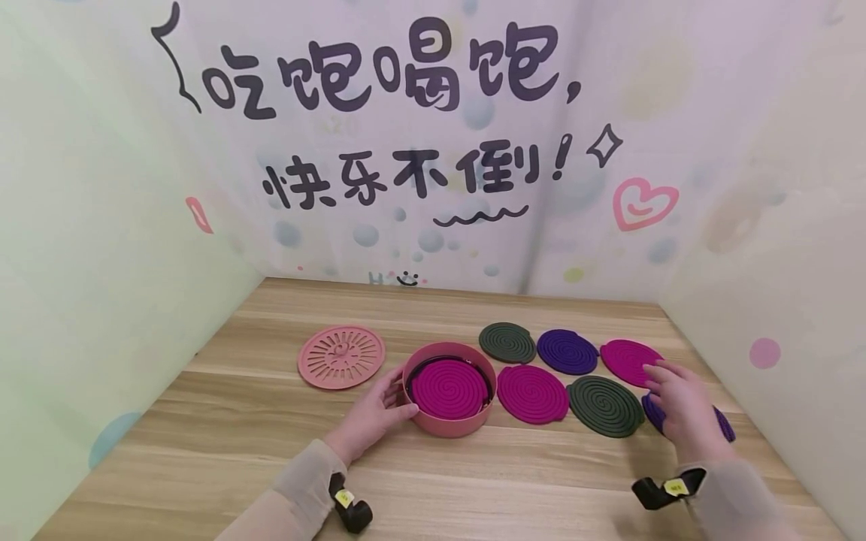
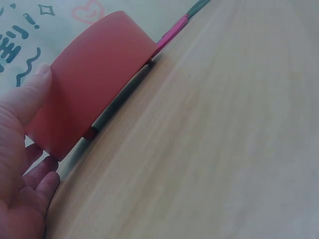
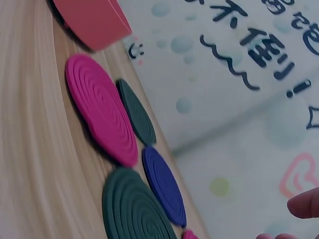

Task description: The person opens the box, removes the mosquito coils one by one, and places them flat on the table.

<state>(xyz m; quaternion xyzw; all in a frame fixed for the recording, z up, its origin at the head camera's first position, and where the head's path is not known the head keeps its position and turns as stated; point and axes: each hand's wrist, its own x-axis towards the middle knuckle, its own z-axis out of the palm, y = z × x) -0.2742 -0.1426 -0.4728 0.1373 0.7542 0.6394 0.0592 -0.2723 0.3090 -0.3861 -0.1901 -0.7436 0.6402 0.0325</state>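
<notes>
In the head view a round pink mosquito coil box (image 1: 449,427) stands without its lid, a magenta mosquito coil (image 1: 449,388) lying inside. My left hand (image 1: 372,415) holds the box at its left side, thumb near the rim; the left wrist view shows the fingers bent at the base of the box wall (image 2: 94,79). Over at the right, my right hand (image 1: 683,409) hovers above a purple coil (image 1: 722,424), partly hiding it. Its fingertips overlap the edge of a magenta coil (image 1: 629,362). In the right wrist view the thumb (image 3: 305,204) stands apart from the fingers, nothing between them.
A slotted pink lid (image 1: 341,357) lies left of the box. Between box and right hand lie a magenta coil (image 1: 532,394) and a green coil (image 1: 605,406); behind them are another green coil (image 1: 507,343) and a purple one (image 1: 568,352). Printed curtains enclose the wooden table (image 1: 271,443).
</notes>
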